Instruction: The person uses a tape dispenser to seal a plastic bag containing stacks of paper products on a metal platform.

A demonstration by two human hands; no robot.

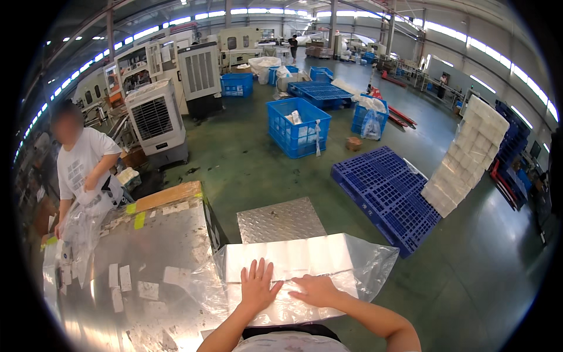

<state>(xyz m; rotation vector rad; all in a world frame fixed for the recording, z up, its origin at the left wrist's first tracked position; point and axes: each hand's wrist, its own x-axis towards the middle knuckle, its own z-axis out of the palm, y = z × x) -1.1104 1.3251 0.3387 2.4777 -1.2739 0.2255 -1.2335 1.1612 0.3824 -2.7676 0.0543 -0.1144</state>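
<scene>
A clear plastic bag [375,261] lies in front of me, with white wrapped bundles [293,255] in two rows inside it. A dark gap line runs between the rows. My left hand [258,287] rests on the bundles near that line, fingers spread and pointing away from me. To its right, my right hand [315,291] lies on the nearer row with its fingers stretched toward the left. Both palms press on the bag and neither hand grips anything. The bag's left side overlaps a metal worktable [152,258].
Across the table a co-worker [88,158] handles clear plastic film. A checkered metal plate [281,218] lies beyond the bag. On the right a blue pallet [384,196] carries a tall stack of white packs [467,155]. Blue crates [299,130] and an air cooler [153,117] stand farther off.
</scene>
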